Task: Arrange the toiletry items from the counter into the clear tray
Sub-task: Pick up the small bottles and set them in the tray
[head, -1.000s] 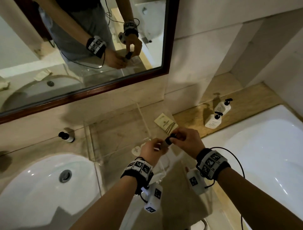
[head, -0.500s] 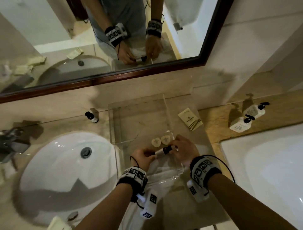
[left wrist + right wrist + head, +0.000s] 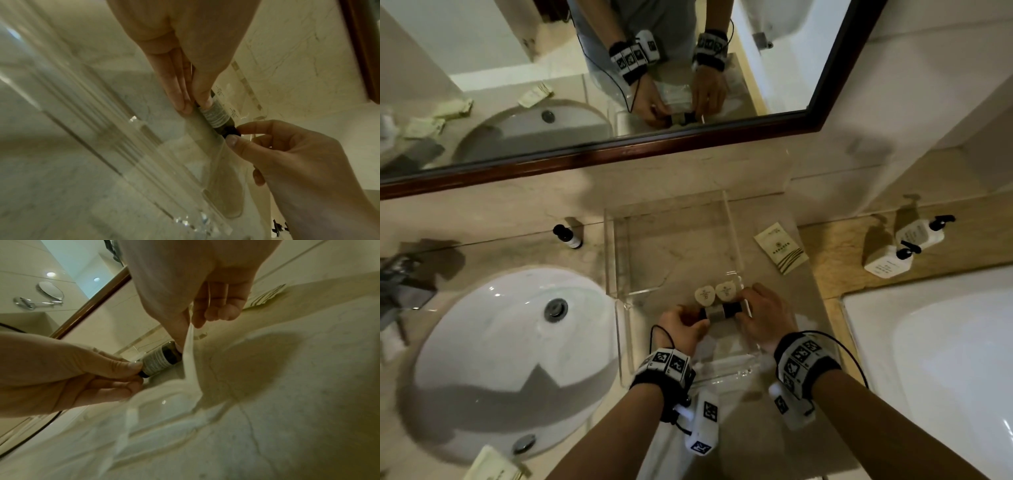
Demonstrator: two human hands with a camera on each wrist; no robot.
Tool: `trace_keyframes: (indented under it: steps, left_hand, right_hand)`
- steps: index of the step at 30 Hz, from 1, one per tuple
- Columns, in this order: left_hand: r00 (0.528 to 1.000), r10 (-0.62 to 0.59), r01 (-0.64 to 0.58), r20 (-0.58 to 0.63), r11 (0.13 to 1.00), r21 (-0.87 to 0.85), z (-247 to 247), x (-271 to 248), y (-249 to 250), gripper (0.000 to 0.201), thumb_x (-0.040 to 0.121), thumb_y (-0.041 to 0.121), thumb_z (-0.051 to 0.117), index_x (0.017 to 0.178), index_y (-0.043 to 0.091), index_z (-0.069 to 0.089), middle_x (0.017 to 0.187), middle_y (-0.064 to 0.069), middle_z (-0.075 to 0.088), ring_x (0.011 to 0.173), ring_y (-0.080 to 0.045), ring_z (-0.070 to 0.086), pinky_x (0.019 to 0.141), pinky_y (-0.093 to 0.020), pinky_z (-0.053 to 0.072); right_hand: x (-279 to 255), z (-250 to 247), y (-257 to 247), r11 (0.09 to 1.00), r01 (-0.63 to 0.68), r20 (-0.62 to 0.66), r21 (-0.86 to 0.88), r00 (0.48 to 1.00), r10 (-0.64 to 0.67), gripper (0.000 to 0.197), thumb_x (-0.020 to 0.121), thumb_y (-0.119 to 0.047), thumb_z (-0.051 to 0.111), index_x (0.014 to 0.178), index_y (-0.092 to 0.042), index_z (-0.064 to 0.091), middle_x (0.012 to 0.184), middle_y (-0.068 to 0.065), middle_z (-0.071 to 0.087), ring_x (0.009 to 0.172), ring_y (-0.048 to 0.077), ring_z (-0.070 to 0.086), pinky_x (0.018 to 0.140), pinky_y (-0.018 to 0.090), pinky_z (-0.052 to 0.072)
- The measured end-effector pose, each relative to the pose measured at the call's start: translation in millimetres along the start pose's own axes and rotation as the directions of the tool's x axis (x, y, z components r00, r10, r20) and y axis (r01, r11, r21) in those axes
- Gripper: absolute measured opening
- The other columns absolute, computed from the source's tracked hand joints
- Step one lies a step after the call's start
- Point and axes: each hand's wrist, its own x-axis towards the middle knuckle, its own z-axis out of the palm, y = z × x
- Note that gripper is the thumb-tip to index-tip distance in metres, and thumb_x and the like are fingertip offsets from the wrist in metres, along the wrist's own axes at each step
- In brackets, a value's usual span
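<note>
Left hand [image 3: 681, 327]: it is pinching one end of the small dark bottle [image 3: 720, 311] between thumb and fingers, which are curled round that end.
Right hand [image 3: 763, 317]: it is holding the other end of the same bottle; in the left wrist view the thumb and forefinger are pinching the dark cap.
Small dark bottle: it is lying on its side between both hands, low inside the clear tray [image 3: 616, 260], at the near right part; whether it is touching the tray floor cannot be told.
Two small round packets [image 3: 715, 294]: they are lying side by side in the tray, just behind the bottle.
Clear tray: it is standing on the marble surface [image 3: 774, 281], just right of the white sink [image 3: 510, 349].
Outside the tray: a cream sachet [image 3: 780, 247] is lying on the surface to the right; another small bottle [image 3: 567, 235] is standing upright behind the sink; two white pump bottles [image 3: 904, 246] are standing on the ledge by the bathtub [image 3: 941, 359].
</note>
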Motion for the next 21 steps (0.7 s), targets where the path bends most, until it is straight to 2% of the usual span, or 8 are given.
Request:
trace_keyframes:
  steps: [5,7,9,11,14,16,19,21]
  left_hand:
    - [1.000,-0.009,0.007,-0.015,0.991,-0.137,-14,-7,-2,0.023,0.070,0.019,0.084,0.081,0.020,0.063,0.083,-0.006,0.072,0.076,-0.021,0.070,0.071,-0.036,0.060]
    - [0.999,-0.010,0.003,-0.032,0.979,-0.203,-30,-9,-4,0.022,0.073,0.011,0.081,0.080,0.015,0.061,0.080,-0.009,0.068,0.068,-0.021,0.067,0.061,-0.030,0.058]
    - [0.997,-0.008,-0.011,-0.076,0.972,-0.235,-57,-8,-12,0.021,0.074,0.009,0.080,0.079,0.015,0.061,0.079,-0.010,0.068,0.066,-0.021,0.067,0.061,-0.034,0.058]
    - [0.991,-0.012,-0.024,-0.136,0.965,-0.259,-90,-4,-21,0.018,0.073,0.012,0.081,0.081,0.015,0.065,0.083,-0.013,0.070,0.072,-0.024,0.069,0.064,-0.037,0.059]
    - [0.981,-0.046,-0.019,-0.189,0.944,-0.328,-141,3,-30,0.018,0.077,0.017,0.079,0.088,0.012,0.065,0.085,-0.014,0.072,0.073,-0.024,0.070,0.055,-0.029,0.055]
    - [0.977,-0.048,-0.027,-0.209,0.940,-0.340,-174,9,-33,0.022,0.080,0.017,0.076,0.095,0.008,0.063,0.085,-0.013,0.070,0.069,-0.021,0.068,0.054,-0.029,0.054]
    - [0.967,-0.045,-0.042,-0.249,0.942,-0.334,-214,25,-38,0.029,0.081,0.021,0.075,0.102,0.006,0.062,0.089,-0.013,0.070,0.071,-0.022,0.067,0.059,-0.033,0.057]
    - [0.964,-0.055,-0.031,-0.261,0.948,-0.315,-236,43,-38,0.029,0.079,0.025,0.076,0.101,0.013,0.062,0.090,-0.009,0.070,0.074,-0.023,0.068,0.065,-0.038,0.060]
  right_hand:
    - [2,-6,-3,1.000,0.003,-0.017,0.023,1.000,-0.003,0.028,0.080,-0.027,0.068,0.107,-0.024,0.060,0.106,-0.006,0.055,0.095,0.017,0.057,0.077,0.024,0.042]
    - [3,-10,-11,0.999,-0.005,-0.022,0.050,1.000,0.006,0.028,0.080,-0.030,0.068,0.106,-0.025,0.060,0.100,-0.011,0.051,0.090,0.016,0.057,0.077,0.027,0.046]
    - [7,-11,-29,0.996,0.018,-0.031,0.083,0.999,-0.016,0.027,0.079,-0.031,0.068,0.104,-0.025,0.060,0.096,-0.014,0.047,0.086,0.014,0.055,0.077,0.030,0.048]
    - [14,-12,-57,0.994,0.049,-0.026,0.095,0.999,-0.047,0.026,0.081,-0.032,0.066,0.104,-0.026,0.059,0.095,-0.012,0.048,0.085,0.015,0.055,0.077,0.031,0.048]
    - [29,-5,-107,0.992,0.095,-0.021,0.083,0.995,-0.094,0.022,0.084,-0.030,0.063,0.106,-0.026,0.059,0.091,-0.010,0.050,0.084,0.016,0.056,0.077,0.034,0.050]
    - [41,1,-145,0.987,0.129,-0.014,0.099,0.992,-0.128,0.021,0.085,-0.030,0.062,0.106,-0.026,0.059,0.090,-0.009,0.053,0.082,0.015,0.056,0.077,0.035,0.051]
    - [62,10,-201,0.985,0.163,0.012,0.055,0.986,-0.164,0.022,0.087,-0.033,0.060,0.108,-0.025,0.058,0.092,-0.009,0.053,0.085,0.017,0.058,0.077,0.032,0.049]
    - [79,14,-233,0.986,0.165,0.048,0.033,0.985,-0.167,0.025,0.087,-0.032,0.059,0.111,-0.023,0.057,0.099,-0.005,0.057,0.090,0.020,0.058,0.077,0.031,0.048]
